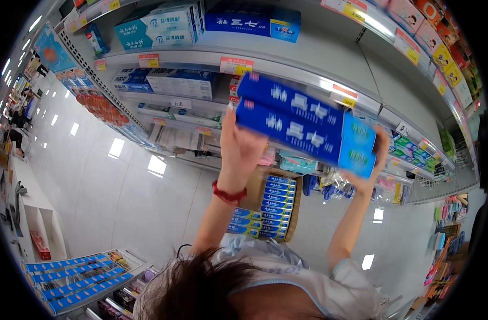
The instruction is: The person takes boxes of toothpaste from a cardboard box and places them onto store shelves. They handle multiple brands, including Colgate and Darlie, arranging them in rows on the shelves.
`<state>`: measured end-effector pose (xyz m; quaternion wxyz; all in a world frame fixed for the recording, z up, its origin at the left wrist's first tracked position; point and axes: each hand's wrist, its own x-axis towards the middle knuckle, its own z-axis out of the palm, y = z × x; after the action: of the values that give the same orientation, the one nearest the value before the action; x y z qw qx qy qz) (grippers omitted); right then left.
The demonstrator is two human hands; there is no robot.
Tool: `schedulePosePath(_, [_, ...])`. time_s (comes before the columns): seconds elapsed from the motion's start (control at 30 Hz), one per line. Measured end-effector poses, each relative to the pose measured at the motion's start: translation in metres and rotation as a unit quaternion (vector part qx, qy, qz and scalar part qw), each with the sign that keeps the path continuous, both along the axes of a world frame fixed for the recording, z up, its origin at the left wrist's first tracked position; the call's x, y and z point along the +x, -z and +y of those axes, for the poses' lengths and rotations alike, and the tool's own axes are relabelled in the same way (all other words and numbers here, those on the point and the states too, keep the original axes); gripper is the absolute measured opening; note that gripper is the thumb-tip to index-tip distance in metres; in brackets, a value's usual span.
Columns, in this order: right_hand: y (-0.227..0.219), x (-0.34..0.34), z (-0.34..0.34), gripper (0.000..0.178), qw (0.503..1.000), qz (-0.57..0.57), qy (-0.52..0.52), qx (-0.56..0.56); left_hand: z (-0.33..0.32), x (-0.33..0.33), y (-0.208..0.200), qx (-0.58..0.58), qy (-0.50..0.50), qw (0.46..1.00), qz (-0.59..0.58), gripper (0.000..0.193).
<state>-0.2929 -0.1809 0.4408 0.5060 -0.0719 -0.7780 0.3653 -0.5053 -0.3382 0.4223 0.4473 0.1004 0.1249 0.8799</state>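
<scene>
Two long dark blue toothpaste boxes (292, 128) with light blue ends are held up side by side, slightly blurred and slanting down to the right. My left hand (243, 148) grips their left end, with a red band round the wrist. Closed round the light blue end is my right hand (373, 168). Beyond them, on an upper shelf (329, 50), lies a like dark blue box (244, 22). White and teal toothpaste boxes (172, 24) are stacked to its left. Beneath my arms, an open carton (294, 213) on the floor holds several blue and yellow boxes (278, 200).
Lower shelves carry more blue and white boxes (182, 82), and price tags (236, 65) line the shelf edges. Hanging packets (332, 184) are at the right below the shelves. A blue-striped display rack (78, 280) stands at the lower left, and a white counter (44, 224) is behind it.
</scene>
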Motion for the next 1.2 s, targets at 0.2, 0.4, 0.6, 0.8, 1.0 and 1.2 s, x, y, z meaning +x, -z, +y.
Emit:
schedulePosePath(0.2, [0.070,0.041,-0.071,0.094,0.984,-0.127,-0.022,-0.123,-0.044,0.031,0.088,-0.058,0.044,0.987,-0.145,0.059])
schedulePosePath(0.4, [0.112,0.046,-0.088,0.092,0.941,-0.155,-0.108,-0.280,-0.087,0.044,0.162,-0.129,0.095,0.968,-0.193,0.056])
schedulePosePath(0.6, [0.143,0.036,-0.099,0.085,0.921,-0.107,-0.124,-0.352,-0.103,0.051,0.189,-0.144,0.108,0.968,-0.175,0.062])
schedulePosePath(0.8, [0.161,0.034,-0.106,0.059,0.884,-0.047,-0.091,-0.455,-0.113,0.059,0.219,-0.155,0.131,0.960,-0.192,0.062])
schedulePosePath(1.0, [0.202,0.046,-0.115,0.042,0.763,-0.072,-0.008,-0.642,-0.122,0.064,0.228,-0.178,0.159,0.956,-0.168,0.050])
schedulePosePath(1.2, [0.246,0.054,-0.142,0.035,0.710,-0.123,0.097,-0.686,-0.134,0.061,0.282,-0.182,0.176,0.959,-0.130,0.049])
